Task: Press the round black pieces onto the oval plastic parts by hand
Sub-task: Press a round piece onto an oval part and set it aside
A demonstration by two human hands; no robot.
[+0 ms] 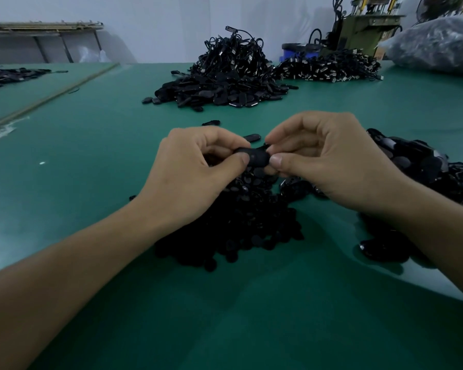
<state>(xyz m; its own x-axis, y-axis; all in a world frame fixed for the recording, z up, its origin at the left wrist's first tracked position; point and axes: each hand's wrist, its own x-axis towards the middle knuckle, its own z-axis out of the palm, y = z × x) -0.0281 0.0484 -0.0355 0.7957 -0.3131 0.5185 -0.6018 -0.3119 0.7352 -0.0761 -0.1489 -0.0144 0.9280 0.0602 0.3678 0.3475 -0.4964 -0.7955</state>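
Note:
Both hands meet above the green table (91, 182) and hold one black oval plastic part (257, 157) between them. My left hand (195, 177) pinches its left end with the thumb on top. My right hand (329, 158) pinches its right end, thumb tip against the part. Whether a round piece sits on it I cannot tell. Under the hands lies a heap of small round black pieces (241, 225). A pile of black oval parts (422, 166) spreads out to the right, partly hidden by my right arm.
A large pile of oval parts with cables (225, 78) sits at the far centre, with more cabled parts (329, 68) and a filled plastic bag (436, 46) at the far right. Two loose oval parts (251, 137) lie just beyond my hands. A machine (358, 30) stands behind.

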